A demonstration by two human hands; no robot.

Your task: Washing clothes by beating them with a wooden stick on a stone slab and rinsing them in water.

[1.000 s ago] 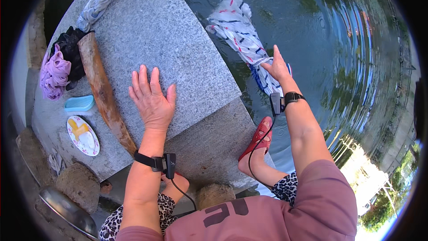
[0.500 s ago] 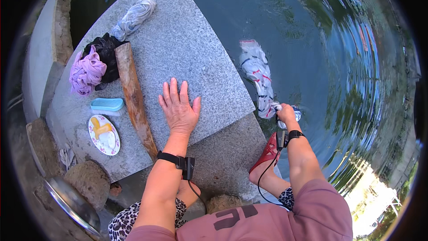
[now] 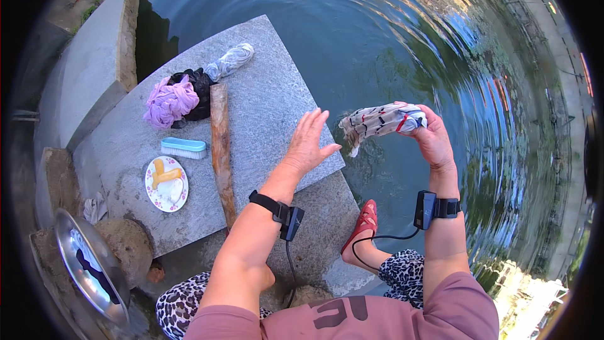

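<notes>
A wet, bunched white cloth (image 3: 379,121) with dark and red lines hangs above the water, its right end gripped in my right hand (image 3: 434,138). Its free end droops toward the slab's right corner. My left hand (image 3: 308,141) is raised over the slab's right edge, fingers stretched and thumb apart, with nothing in it. On the stone slab (image 3: 270,94) lie a wooden club (image 3: 220,145), a lilac cloth (image 3: 171,102), a black cloth (image 3: 200,91) and a twisted pale blue cloth (image 3: 231,61).
A blue scrubbing brush (image 3: 184,147) and a flowered plate (image 3: 156,196) with yellow and white lumps sit left of the club. A metal basin (image 3: 82,239) leans by rocks (image 3: 126,245) at lower left. Rippled water (image 3: 302,6) borders the slab; my red shoe (image 3: 366,219) rests on the lower step.
My right hand has lifted the white cloth out of the water. My left hand has come up off the slab and moved right, toward the cloth. The view has shifted too.
</notes>
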